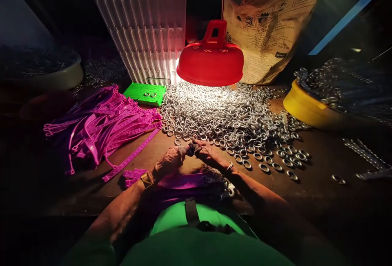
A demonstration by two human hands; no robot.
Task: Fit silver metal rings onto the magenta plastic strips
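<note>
My left hand and my right hand meet at the near edge of a heap of silver metal rings. Both are closed, their fingertips pressed together around a small dark spot; what they pinch, if anything, is too small and shadowed to make out. Below my hands, close to my body, lies a bundle of magenta plastic straps, with several rings at its right end. A bigger pile of magenta straps spreads to the left of my left hand.
A red lamp hangs low over the rings. Behind stand a white ribbed panel and a brown paper bag. A green perforated box holds two rings. To the right is a filled yellow tub; a pale tub stands left.
</note>
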